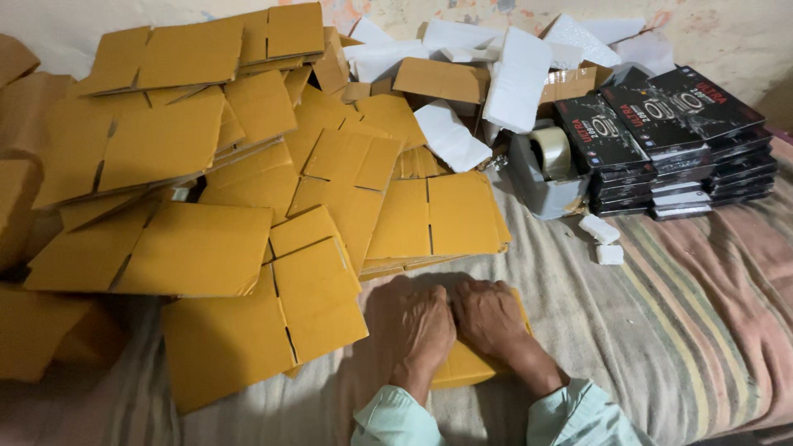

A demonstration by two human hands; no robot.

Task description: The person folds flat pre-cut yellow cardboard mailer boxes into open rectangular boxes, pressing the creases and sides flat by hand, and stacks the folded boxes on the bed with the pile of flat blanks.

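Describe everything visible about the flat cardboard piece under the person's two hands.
The flat cardboard piece is yellow-brown, seemingly corrugated board, lying flat on the striped cloth at the near edge of the pile. Most of it is hidden: the left hand and right hand rest palms down on it, side by side. Only its lower edge and right corner show. Whether it is folded or creased cannot be told.

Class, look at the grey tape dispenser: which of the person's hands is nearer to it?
Right. The right hand lies below the tape dispenser, slightly to its left; the left hand presses the same flat cardboard piece farther left.
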